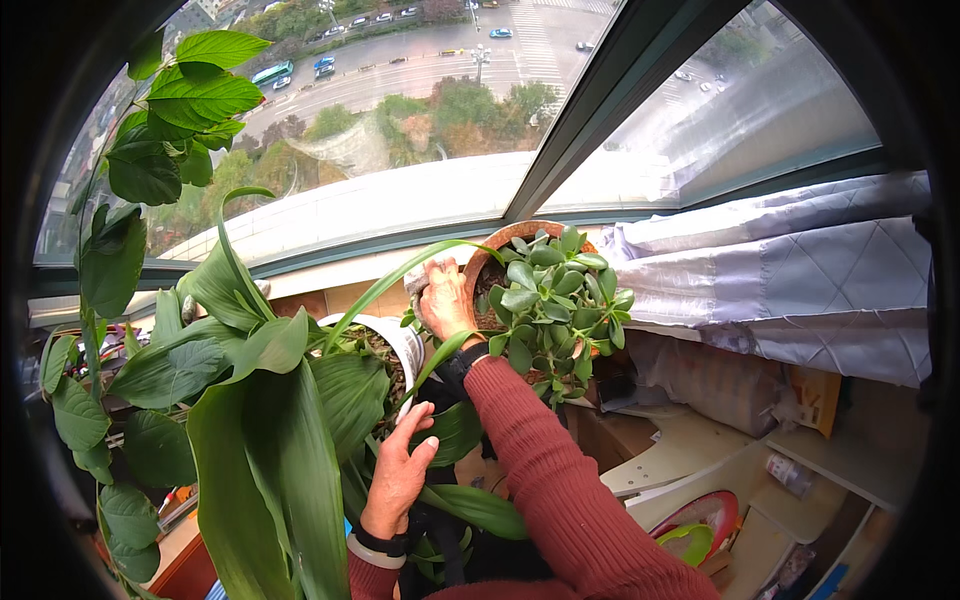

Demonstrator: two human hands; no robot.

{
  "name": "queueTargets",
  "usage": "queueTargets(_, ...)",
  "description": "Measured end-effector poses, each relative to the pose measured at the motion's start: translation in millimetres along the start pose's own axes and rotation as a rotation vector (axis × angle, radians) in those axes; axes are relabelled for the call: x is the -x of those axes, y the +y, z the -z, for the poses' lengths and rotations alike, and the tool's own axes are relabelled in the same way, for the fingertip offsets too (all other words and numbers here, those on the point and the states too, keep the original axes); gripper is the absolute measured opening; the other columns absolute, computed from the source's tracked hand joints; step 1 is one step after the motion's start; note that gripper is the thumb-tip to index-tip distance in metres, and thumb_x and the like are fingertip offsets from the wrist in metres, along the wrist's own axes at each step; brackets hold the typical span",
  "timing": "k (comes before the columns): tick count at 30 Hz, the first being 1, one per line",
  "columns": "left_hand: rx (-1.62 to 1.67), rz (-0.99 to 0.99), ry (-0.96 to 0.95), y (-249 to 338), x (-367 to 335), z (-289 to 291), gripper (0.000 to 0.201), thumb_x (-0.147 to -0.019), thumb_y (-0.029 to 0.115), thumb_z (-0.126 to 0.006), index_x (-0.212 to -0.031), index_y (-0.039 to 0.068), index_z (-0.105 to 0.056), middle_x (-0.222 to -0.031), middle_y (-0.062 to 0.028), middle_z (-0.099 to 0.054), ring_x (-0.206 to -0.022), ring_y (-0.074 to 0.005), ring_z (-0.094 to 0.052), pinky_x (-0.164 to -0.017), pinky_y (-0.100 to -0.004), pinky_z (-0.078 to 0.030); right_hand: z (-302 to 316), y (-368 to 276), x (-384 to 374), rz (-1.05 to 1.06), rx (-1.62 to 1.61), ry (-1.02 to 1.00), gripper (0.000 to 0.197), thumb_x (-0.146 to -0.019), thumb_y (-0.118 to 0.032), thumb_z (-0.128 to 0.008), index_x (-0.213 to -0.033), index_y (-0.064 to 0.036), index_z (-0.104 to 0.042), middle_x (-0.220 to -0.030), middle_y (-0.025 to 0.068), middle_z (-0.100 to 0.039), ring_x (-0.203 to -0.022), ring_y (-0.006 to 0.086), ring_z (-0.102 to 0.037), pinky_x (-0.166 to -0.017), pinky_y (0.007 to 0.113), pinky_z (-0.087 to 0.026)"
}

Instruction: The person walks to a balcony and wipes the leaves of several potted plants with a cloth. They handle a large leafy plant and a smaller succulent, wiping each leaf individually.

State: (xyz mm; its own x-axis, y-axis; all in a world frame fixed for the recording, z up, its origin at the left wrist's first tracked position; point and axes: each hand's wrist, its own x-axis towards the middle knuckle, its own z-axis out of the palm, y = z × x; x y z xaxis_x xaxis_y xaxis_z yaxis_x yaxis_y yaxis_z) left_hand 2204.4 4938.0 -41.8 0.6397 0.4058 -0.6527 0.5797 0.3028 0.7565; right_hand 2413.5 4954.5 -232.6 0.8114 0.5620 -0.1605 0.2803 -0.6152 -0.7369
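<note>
My right hand (446,303) reaches across to the windowsill between two pots. Its bent fingers press on a grey crumpled cloth (413,284), mostly hidden beneath them. Just right of that hand is a terracotta pot (479,268) with a round-leaved jade plant (545,290). Closer to me, my left hand (396,480) has its fingers stretched out and apart, at the near side of a white pot (404,345). From this pot a plant with broad, long leaves (295,450) spreads left, and one narrow leaf arches over my right wrist.
A climbing plant (135,165) hangs at the left before the window (400,150). Pale quilted fabric (780,270) lies along the sill at right. Below it are shelves (850,460) with a jar (790,474) and a red-rimmed round item (715,515).
</note>
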Motion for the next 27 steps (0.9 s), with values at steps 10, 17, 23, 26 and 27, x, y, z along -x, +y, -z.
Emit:
queueTargets(10,0.039,-0.024,-0.087,-4,7,16,0.059,-0.093,-0.008,-0.057,-0.151,-0.004,-0.047,-0.145,-0.0119,-0.058,-0.130,-0.0197,-0.055,-0.108,-0.0309,-0.043,30,23,-82,-0.379,0.331,0.357,0.076,-0.089,-0.011,-0.064,-0.152,0.0147,-0.030,-0.164,0.0260,-0.017,-0.145,0.0526,-0.025,-0.122,0.058,-0.026)
queueTargets(17,0.014,-0.046,-0.093,-3,4,16,0.058,-0.094,-0.007,-0.057,-0.150,-0.005,-0.046,-0.143,-0.0132,-0.060,-0.132,-0.0214,-0.056,-0.112,-0.0330,-0.042,1,24,-43,-0.176,0.379,0.226,0.078,-0.085,-0.010,-0.064,-0.154,0.0101,-0.033,-0.165,0.0276,-0.021,-0.151,0.0540,-0.019,-0.122,0.059,-0.025)
queueTargets(23,0.017,-0.091,-0.088,7,1,7,0.055,-0.093,-0.007,-0.060,-0.147,-0.004,-0.051,-0.139,-0.0138,-0.064,-0.127,-0.0219,-0.060,-0.110,-0.0333,-0.044,-28,50,34,0.158,0.523,0.125,0.070,-0.087,0.004,-0.055,-0.154,0.0058,-0.036,-0.165,0.0279,-0.023,-0.152,0.0509,-0.024,-0.121,0.058,-0.028)
queueTargets(26,0.012,-0.098,-0.074,9,-1,2,0.054,-0.092,-0.006,-0.061,-0.145,-0.004,-0.053,-0.137,-0.0134,-0.066,-0.125,-0.0214,-0.061,-0.108,-0.0332,-0.046,-34,62,73,0.307,0.581,0.237,0.064,-0.092,-0.003,-0.056,-0.154,-0.0006,-0.040,-0.164,0.0210,-0.031,-0.151,0.0481,-0.027,-0.121,0.059,-0.028)
queueTargets(27,0.014,-0.092,-0.074,10,-2,-1,0.054,-0.092,-0.006,-0.061,-0.145,-0.004,-0.053,-0.137,-0.0132,-0.066,-0.125,-0.0212,-0.061,-0.108,-0.0331,-0.046,-30,68,88,0.279,0.636,0.087,0.060,-0.094,-0.005,-0.055,-0.153,-0.0021,-0.042,-0.164,0.0196,-0.034,-0.150,0.0475,-0.029,-0.121,0.059,-0.029)
